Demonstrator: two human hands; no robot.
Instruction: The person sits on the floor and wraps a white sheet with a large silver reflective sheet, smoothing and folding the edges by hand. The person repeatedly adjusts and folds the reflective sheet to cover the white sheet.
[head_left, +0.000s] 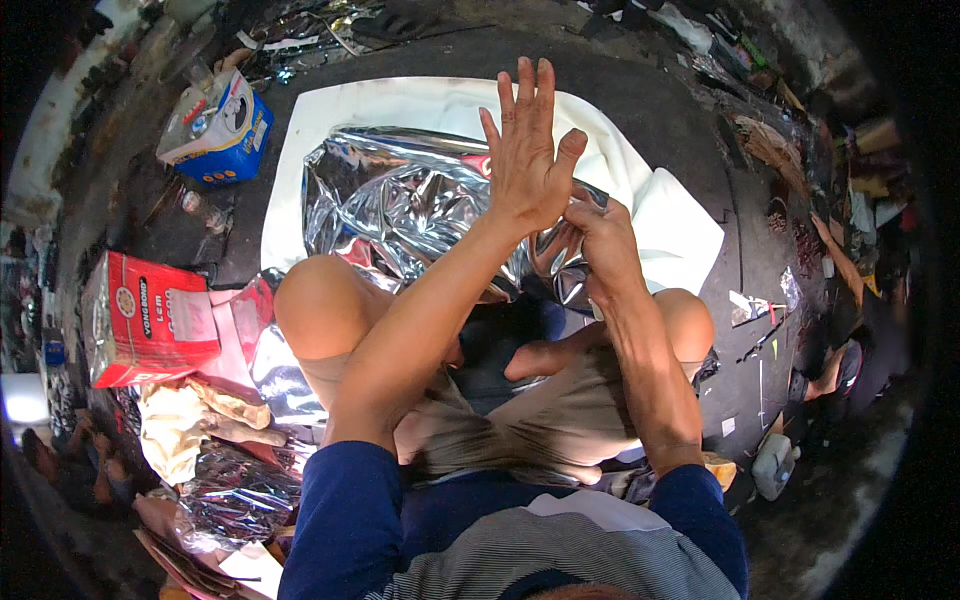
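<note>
A crumpled, mirror-like silver foil sheet (400,205) lies in front of my knees, on top of a larger white sheet (675,225). My left hand (530,165) is raised above the foil's right part, its fingers spread and holding nothing. Just below and to the right, my right hand (605,240) is closed at the foil's right edge, thumb and fingers pinching it. The wrist of my left hand hides part of the foil, and the two hands nearly touch in this view.
A red box (150,320) stands on the left, with a blue and white box (225,130) farther off. A clear bottle (203,212) lies between them. Cream cloth (175,430) and shiny film (235,495) are heaped near my left side. Scraps litter the dark floor (760,360) on the right.
</note>
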